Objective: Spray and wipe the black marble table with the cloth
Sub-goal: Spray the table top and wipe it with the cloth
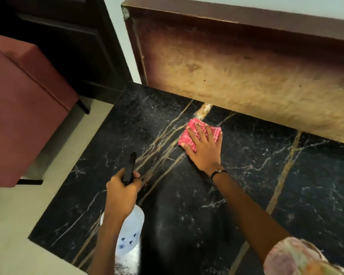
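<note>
The black marble table (236, 195) with gold and white veins fills the lower middle of the view. A folded red cloth (193, 133) lies on it near the back. My right hand (204, 148) presses flat on the cloth with straight, spread fingers. My left hand (122, 193) grips the black trigger head of a white spray bottle (130, 235) held above the table's left part, nozzle pointing away toward the far left corner. A faint mist hangs over that corner.
A brown wooden panel (246, 72) rises along the table's back edge. A dusty-red upholstered seat (22, 108) stands left of the table over a beige floor (12, 225). Dark wooden furniture (68, 36) is at the far left.
</note>
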Motion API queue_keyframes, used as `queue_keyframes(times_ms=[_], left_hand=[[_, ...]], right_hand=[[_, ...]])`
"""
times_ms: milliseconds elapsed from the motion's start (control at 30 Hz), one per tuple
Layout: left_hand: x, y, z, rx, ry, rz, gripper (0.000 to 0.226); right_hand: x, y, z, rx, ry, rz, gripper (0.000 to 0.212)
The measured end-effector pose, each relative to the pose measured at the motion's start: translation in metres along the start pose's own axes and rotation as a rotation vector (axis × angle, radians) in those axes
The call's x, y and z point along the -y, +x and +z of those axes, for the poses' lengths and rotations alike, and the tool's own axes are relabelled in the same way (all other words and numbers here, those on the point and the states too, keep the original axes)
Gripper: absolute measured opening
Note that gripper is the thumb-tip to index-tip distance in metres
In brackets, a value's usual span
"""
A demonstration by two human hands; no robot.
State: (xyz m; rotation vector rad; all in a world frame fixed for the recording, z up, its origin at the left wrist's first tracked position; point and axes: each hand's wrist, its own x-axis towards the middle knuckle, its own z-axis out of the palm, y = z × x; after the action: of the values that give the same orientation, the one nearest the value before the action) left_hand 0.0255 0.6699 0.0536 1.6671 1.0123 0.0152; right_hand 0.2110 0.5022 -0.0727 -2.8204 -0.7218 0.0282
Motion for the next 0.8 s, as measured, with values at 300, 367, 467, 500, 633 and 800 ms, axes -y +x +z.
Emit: queue_keyframes(times_ms=[300, 367, 467, 500, 633, 800], left_hand=[[0.003, 0.103, -0.108, -0.109, 0.093, 0.106, 0.007], [-0.003, 0.12, -0.124, -0.111, 0.133, 0.148, 0.005], [-0.003, 0.152, -0.152, -0.089, 0.147, 0.18, 0.005], [-0.003, 0.158, -0.159, -0.076, 0.149, 0.194, 0.005], [0.008, 0.177, -0.177, -0.028, 0.164, 0.253, 0.004], [0.027, 0.188, -0.192, -0.041, 0.219, 0.233, 0.007]], right_hand=[[0.154, 0.156, 0.047, 0.028, -0.054, -0.173, 0.065], [0.184, 0.182, 0.054, 0.05, -0.078, -0.216, 0.067], [0.219, 0.225, 0.064, 0.056, -0.102, -0.255, 0.069], [0.222, 0.237, 0.065, 0.042, -0.105, -0.259, 0.07], [0.225, 0.277, 0.067, 0.031, -0.115, -0.225, 0.068], [0.233, 0.27, 0.064, 0.038, -0.188, -0.244, 0.062]])
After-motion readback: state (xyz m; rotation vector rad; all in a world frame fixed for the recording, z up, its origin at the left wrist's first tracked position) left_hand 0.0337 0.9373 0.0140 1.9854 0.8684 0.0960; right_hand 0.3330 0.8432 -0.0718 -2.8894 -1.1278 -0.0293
